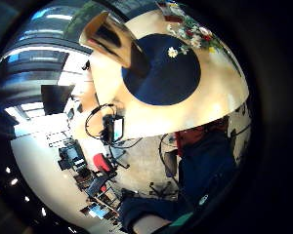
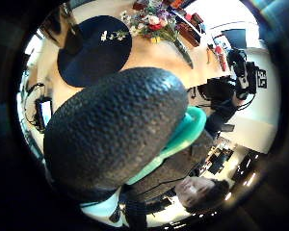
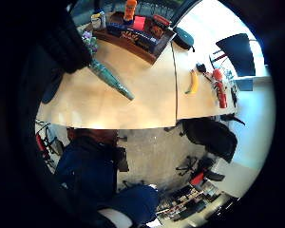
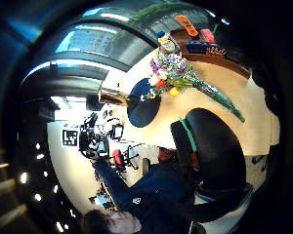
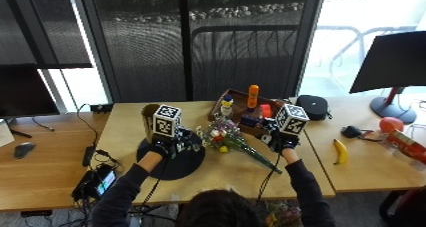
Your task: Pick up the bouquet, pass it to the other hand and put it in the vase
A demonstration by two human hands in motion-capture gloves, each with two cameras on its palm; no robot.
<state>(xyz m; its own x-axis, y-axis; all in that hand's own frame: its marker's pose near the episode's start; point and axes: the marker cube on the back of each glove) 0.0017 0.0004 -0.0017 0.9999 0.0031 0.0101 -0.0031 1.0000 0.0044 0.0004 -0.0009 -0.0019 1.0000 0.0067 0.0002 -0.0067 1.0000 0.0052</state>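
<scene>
The bouquet (image 5: pixel 223 136) lies on the wooden table with mixed flowers toward the left and its green-wrapped stems (image 5: pixel 261 162) pointing toward the front right. It also shows as a bouquet (image 4: pixel 176 73) in the right thumb side view. A tan vase (image 5: pixel 149 121) stands upright at the back edge of a dark round mat (image 5: pixel 180 164). My left hand (image 5: pixel 162 147) hovers over the mat, just left of the flowers, holding nothing. My right hand (image 5: pixel 281 141) hovers to the right of the stems, fingers relaxed and empty. The stems (image 3: pixel 109 78) lie below that palm.
A wooden tray (image 5: pixel 234 99) with bottles and boxes sits behind the bouquet. A black pouch (image 5: pixel 311 106), a banana (image 5: pixel 340 151), an orange ball (image 5: pixel 391 124) and a monitor stand lie to the right. A small device with cables (image 5: pixel 96 182) sits at the front left.
</scene>
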